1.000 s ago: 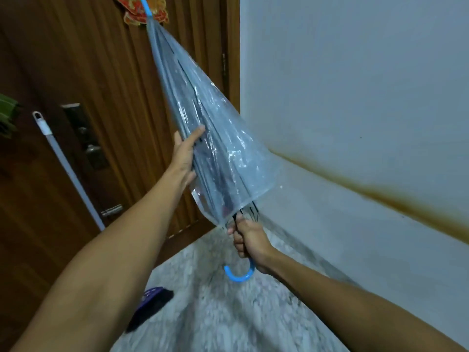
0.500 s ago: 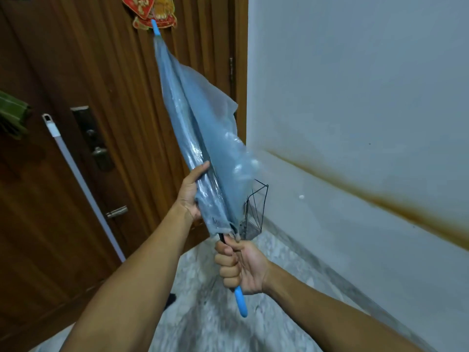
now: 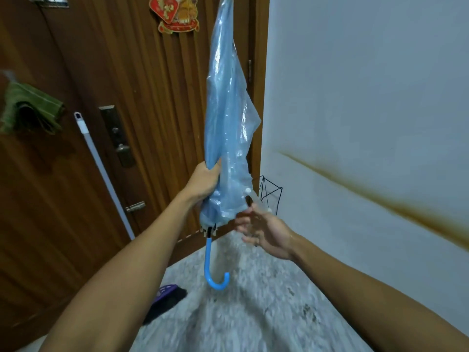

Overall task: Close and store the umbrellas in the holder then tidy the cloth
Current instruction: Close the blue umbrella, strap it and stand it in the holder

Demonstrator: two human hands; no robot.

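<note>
Head view: umbrella (image 3: 225,118) held upright before the wooden door (image 3: 152,97), handle down. Left hand (image 3: 204,182) wrapped round the folded canopy, likely bunching it for strapping. Right hand (image 3: 261,229) spread loose, gripping nothing, beside the canopy's lower edge. Wire holder (image 3: 270,194) just behind. Door ornament (image 3: 175,13) writing unreadable.

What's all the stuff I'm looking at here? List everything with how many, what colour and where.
umbrella: one, clear blue with blue hooked handle, folded, held upright at centre
wire holder: one, black, on floor by the white wall, behind the umbrella
cloth: one, green, hanging at far left
pole: one, pale, leaning against the door
door: one, brown wood, with metal lock
door ornament: one, red and gold, top of door
dark object: one, purple and black, on the floor
left hand: grips the folded canopy
right hand: fingers at the canopy's strap, blurred
</note>
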